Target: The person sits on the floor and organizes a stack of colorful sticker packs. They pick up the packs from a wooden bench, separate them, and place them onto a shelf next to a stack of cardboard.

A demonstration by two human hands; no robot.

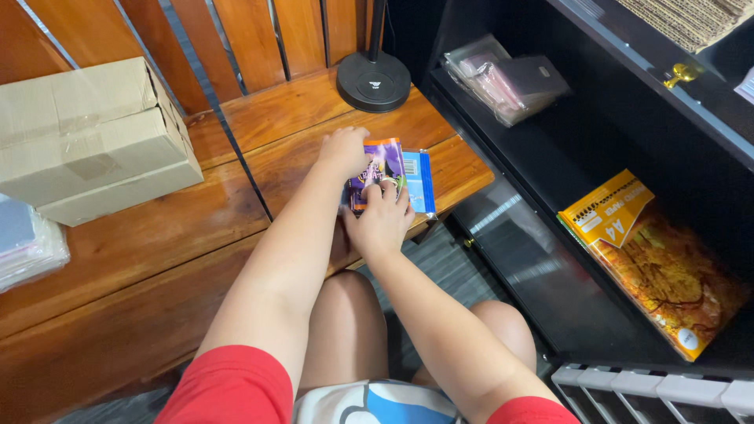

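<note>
Both hands meet on a small stack of flat packets near the front right corner of a wooden desk [141,235]. The left hand [343,149] rests on the far left edge of the stack, fingers curled over it; its fingertips are hidden behind the hand, so how firmly it grips cannot be told. The right hand [382,220] comes from the near side with fingers bent over the bottom edge of the purple packet [381,166], closed on it, and covers the packet's lower part. Under the purple packet lies a blue packet [420,182], showing only as a strip along the right side. How many packets are in the stack cannot be made out.

At the desk's back right corner stands a round black lamp base [374,81], its pole cut off by the top of the view. A taped cardboard box [94,137] sits near the left edge, partly cut off, with a clear plastic bundle [27,243] below it, mostly out of view. To the right is a black shelf unit [550,157] holding clear plastic sleeves [506,78] and an orange ream of paper [660,263], which lies flat. The person's bare knees and red sleeves fill the bottom of the view.
</note>
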